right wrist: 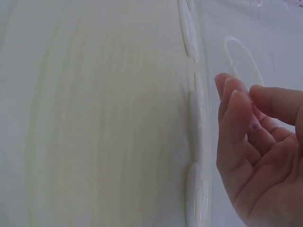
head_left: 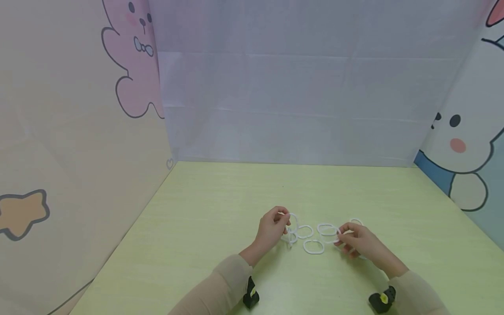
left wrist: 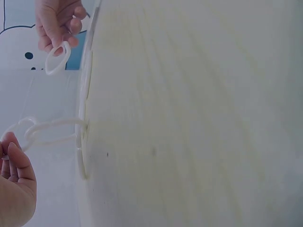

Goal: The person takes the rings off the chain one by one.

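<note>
My left hand (head_left: 271,225) pinches a white oval plastic link (head_left: 295,217) between thumb and fingertips, raised off the table. Hooked through it, a second white link (left wrist: 54,122) reaches down to the tabletop in the left wrist view. Over to the right, my right hand (head_left: 361,241) pinches another white link (right wrist: 249,56) between thumb and fingers, held above the table. Between the hands lie several loose links, among them a link (head_left: 313,253) at the front and a link (head_left: 311,229) beside the left hand.
The pale green table (head_left: 220,192) runs back to a white sheet (head_left: 295,109). Partly behind my right hand lies a further white link (head_left: 356,219). A printed wall (head_left: 78,144) borders the table at left, another (head_left: 468,175) at right.
</note>
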A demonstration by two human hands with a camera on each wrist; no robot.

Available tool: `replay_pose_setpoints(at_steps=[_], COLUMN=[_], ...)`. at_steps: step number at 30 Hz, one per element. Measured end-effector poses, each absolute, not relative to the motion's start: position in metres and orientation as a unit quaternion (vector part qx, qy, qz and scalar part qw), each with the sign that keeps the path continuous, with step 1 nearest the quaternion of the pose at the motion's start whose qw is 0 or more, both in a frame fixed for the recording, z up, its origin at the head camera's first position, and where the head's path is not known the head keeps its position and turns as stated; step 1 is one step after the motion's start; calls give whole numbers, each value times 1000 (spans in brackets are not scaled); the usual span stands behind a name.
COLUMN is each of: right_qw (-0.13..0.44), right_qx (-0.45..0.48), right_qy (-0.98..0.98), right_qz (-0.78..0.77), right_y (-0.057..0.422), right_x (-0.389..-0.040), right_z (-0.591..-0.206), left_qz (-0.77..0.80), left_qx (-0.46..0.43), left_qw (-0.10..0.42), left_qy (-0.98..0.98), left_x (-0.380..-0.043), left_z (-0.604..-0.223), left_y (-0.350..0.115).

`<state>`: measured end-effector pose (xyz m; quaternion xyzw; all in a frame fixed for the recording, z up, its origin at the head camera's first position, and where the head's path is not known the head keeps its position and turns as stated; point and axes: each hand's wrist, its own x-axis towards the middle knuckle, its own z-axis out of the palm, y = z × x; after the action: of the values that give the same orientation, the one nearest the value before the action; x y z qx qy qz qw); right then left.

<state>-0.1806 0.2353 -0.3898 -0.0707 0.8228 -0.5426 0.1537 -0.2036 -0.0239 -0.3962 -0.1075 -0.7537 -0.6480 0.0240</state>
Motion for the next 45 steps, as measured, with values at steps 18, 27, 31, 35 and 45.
replay_pose_setpoints(at_steps=[18, 27, 31, 35, 45], right_qw=[178, 194, 206, 208, 189], right_qx=[-114, -136, -140, -142, -144], right_qy=[831, 839, 841, 846, 881], right_qz=[-515, -490, -480, -470, -410], right_y=[243, 243, 244, 244, 242], right_x=[-183, -183, -183, -183, -179], right_z=[-398, -396, -395, -396, -393], left_qz=[-645, -646, -644, -644, -641], left_qx=[-109, -108, -107, -108, -110], left_qw=[28, 29, 30, 30, 30], left_qy=[-756, -755, -757, -757, -759], left_x=[-204, -207, -208, -208, -209], left_z=[-397, -398, -398, -398, -400], left_y=[-20, -18, -18, -18, -17])
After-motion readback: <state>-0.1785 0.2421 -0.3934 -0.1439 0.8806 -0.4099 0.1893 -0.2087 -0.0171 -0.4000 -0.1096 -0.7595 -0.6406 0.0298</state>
